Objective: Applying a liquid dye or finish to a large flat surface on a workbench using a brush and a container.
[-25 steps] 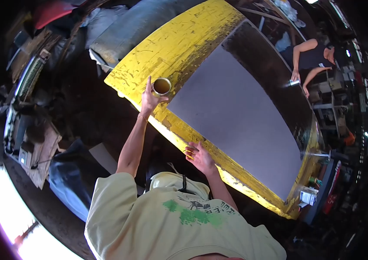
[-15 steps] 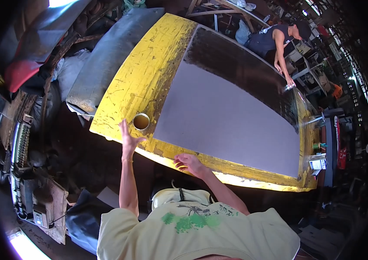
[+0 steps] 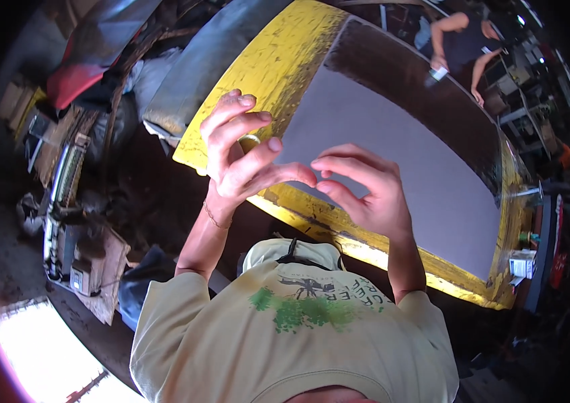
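Observation:
My left hand (image 3: 238, 151) is raised above the near left part of a large curved panel, its fingers spread and bent, holding nothing. Close to its thumb tip are the curled fingertips of my right hand (image 3: 369, 191). A gap shows between my right thumb and fingers, and nothing is seen in them; whether the hands touch I cannot tell. Below them lies the panel, with a scuffed yellow border (image 3: 285, 54) and a matte grey middle (image 3: 392, 154). Mostly hidden behind my left fingers is a round cup (image 3: 250, 140), only part of its rim showing.
Across the panel, a person in a dark sleeveless top (image 3: 466, 50) holds a pale pad (image 3: 438, 72) near the dark glossy band (image 3: 392, 64). A dark curved sheet (image 3: 198, 67) lies along the left. A white box (image 3: 522, 264) stands at the right end.
Both my hands have risen from the panel's near edge and come together. The view has shifted, so the panel sits higher and farther right. The other person's arms have changed position.

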{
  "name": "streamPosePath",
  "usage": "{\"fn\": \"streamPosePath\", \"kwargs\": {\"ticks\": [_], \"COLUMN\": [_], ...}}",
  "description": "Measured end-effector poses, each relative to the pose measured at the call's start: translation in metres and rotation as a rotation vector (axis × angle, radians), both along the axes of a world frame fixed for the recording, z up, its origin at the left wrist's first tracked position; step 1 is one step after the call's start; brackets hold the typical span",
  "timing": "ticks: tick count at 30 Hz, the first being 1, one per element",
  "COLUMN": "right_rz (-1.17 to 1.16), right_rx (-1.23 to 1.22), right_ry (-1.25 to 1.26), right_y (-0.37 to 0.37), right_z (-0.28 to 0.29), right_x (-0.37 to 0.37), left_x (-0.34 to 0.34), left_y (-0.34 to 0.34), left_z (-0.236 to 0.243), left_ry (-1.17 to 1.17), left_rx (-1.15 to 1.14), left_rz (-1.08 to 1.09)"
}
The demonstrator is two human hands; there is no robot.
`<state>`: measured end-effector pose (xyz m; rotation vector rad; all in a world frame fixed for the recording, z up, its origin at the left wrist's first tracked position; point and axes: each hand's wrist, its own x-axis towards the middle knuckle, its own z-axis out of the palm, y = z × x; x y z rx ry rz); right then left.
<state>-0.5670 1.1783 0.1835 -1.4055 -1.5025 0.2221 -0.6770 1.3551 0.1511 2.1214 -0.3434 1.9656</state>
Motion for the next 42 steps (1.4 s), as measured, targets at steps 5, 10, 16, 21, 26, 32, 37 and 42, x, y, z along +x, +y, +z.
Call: {"fn": "streamPosePath", "kwargs": {"ticks": [5,10,16,21,26,32,37,42], "right_rz": [-0.324,-0.6,-0.42,-0.144,-0.124,-0.229,-0.457,-0.748], "right_rx": [0.119,-0.135,-0.441,-0.465,-0.61,-0.565,-0.401,-0.305], "right_ry": [-0.405,-0.592,-0.025,0.627,0.551,0.468,0.375,0.59], "right_y": [-0.029,-0.073,-0.169,-0.301,-0.423,-0.556,-0.639,-0.73], "right_z": [-0.007,-0.021,-0.063,-0.118,-0.171,-0.172,-0.163,-0.197], "right_x": [-0.001,0.011,0.045,0.075,0.104,0.162,0.204,0.249], "left_x": [0.02,0.061,0.118,0.151,0.181,0.22,0.278,0.376], "left_y": [-0.028,-0.078,-0.148,-0.267,-0.401,-0.537,-0.625,-0.705], "left_z": [0.002,-0.005,-0.043,-0.088,-0.126,-0.14,-0.115,-0.137], "left_ry": [0.179,0.434,0.851,0.977,1.131,1.251,1.199,1.079], "left_rx": [0.064,0.114,0.086,0.054,-0.052,-0.157,-0.151,-0.121], "left_rz": [0.018,-0.033,-0.416,-0.739,-0.858,-0.76,-0.773,-0.973]}}
